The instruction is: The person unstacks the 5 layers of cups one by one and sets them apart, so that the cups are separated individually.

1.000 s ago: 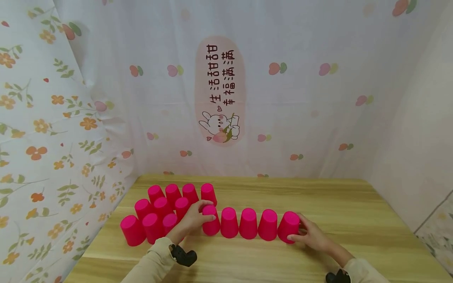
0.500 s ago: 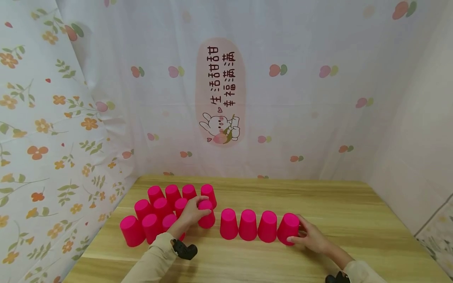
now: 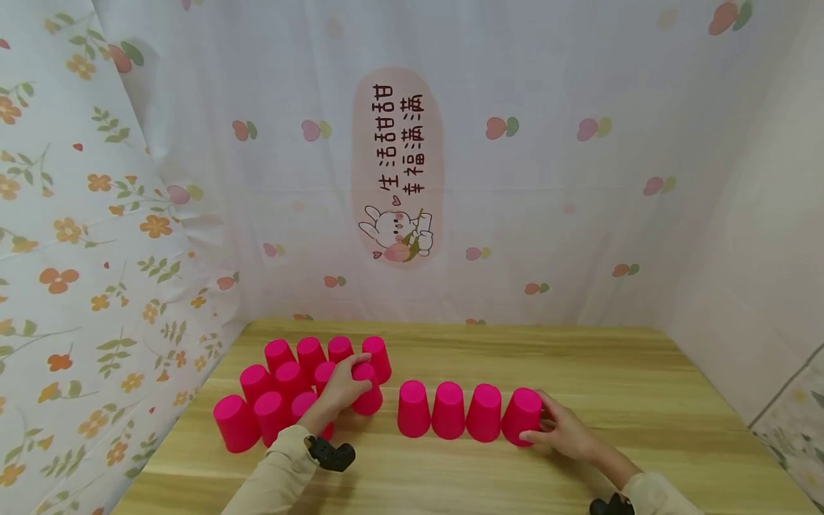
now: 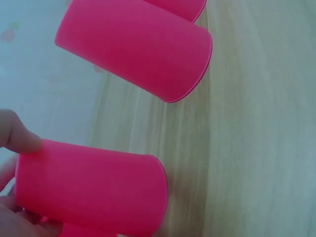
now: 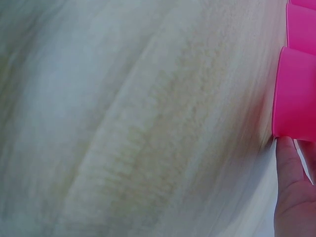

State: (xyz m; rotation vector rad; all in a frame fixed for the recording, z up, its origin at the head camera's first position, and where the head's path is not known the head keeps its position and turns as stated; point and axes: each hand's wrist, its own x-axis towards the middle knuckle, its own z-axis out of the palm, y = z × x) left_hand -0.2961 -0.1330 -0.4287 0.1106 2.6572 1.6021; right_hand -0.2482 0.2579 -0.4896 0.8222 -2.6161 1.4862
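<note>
My left hand (image 3: pixel 344 385) grips an upside-down pink plastic cup (image 3: pixel 366 393) near its top. This cup stands just in front of another pink cup (image 3: pixel 377 361), at the right side of a cluster of inverted cups. In the left wrist view, thumb and fingers hold the upper end of the same cup (image 4: pixel 94 190); whether its rim touches the table is unclear. To the right, my right hand (image 3: pixel 565 430) holds the end cup (image 3: pixel 522 418) of a short row, its thumb in front and other fingers partly hidden behind. The row's leftmost cup (image 3: pixel 414 410) stands apart from the left hand.
Several inverted pink cups (image 3: pixel 236 424) are grouped on the left of the wooden table (image 3: pixel 515 350), partly hidden by the left hand. A patterned white curtain (image 3: pixel 547 179) hangs behind the table, and a floral cloth (image 3: pixel 84 286) hangs at left.
My left hand has moved a cup from the left end of the row leftward and slightly back, beside the cluster, leaving a gap. The right hand has stayed at its cup.
</note>
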